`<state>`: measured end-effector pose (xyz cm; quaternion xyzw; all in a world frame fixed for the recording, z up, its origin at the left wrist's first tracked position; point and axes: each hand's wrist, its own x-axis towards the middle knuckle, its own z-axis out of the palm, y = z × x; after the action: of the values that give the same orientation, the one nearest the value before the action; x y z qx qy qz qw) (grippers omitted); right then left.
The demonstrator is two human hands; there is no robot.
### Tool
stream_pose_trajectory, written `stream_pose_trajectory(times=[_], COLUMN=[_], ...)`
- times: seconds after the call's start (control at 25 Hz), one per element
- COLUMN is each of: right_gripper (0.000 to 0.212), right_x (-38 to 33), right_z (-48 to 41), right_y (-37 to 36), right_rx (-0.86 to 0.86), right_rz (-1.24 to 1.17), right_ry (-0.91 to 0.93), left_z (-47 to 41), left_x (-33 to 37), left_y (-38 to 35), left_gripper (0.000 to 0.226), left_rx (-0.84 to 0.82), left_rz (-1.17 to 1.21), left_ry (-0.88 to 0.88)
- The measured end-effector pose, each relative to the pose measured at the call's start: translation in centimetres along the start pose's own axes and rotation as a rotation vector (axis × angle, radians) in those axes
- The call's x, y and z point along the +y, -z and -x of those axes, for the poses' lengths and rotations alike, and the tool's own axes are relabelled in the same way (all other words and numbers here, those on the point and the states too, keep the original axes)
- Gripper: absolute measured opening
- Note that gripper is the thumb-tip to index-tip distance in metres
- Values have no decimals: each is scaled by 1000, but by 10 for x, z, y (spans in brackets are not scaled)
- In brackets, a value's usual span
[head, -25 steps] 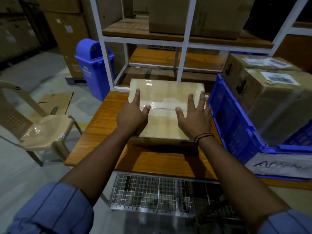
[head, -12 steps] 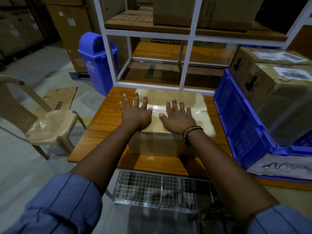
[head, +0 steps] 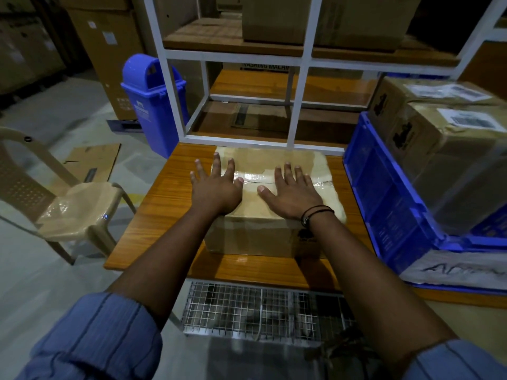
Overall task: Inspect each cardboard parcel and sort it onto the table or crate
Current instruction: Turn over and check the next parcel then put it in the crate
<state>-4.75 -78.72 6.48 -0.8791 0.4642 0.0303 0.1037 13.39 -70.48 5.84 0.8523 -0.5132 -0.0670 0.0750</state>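
The parcel (head: 274, 193) sits at the desk's (head: 164, 204) rear edge; left hand (head: 216, 187) and right hand (head: 295, 194) lie flat on top, fingers spread.

parcel (head: 274, 198): on the tabletop (head: 170, 204), under both hands
crate (head: 389, 204): right of parcel, holding boxes (head: 450, 149)
chair (head: 68, 209): left of tabletop
shelf rack (head: 299, 100): behind tabletop

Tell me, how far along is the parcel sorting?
Done: two labelled cardboard parcels sit in the blue plastic crate. In hand: left hand and right hand lie flat on a taped cardboard parcel on the wooden table. Left: letting go; remaining parcels unclear.
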Motion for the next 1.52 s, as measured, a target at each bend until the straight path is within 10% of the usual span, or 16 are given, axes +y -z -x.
stream_pose_trajectory(times=[0.4,0.6,0.96,1.2,1.52], right_gripper=[94,96,74,81,81], right_x=[21,51,49,12,-33], right_z=[33,61,64,57,43], right_y=[7,6,71,67,49], right_rx=[135,102,703,557,477], right_rz=[-31,-425,-784,-213,70], right_ry=[-230,-344,-256,-272,-39], left_z=[6,22,61,36,20], left_x=[0,-6,13,29,25], left_y=[0,7,99,71,59], left_gripper=[71,63,43,81,83], left_rx=[69,159,609,327,408], left_rz=[165,482,767,97,-31], left_ry=[80,168,-134,-58,-84])
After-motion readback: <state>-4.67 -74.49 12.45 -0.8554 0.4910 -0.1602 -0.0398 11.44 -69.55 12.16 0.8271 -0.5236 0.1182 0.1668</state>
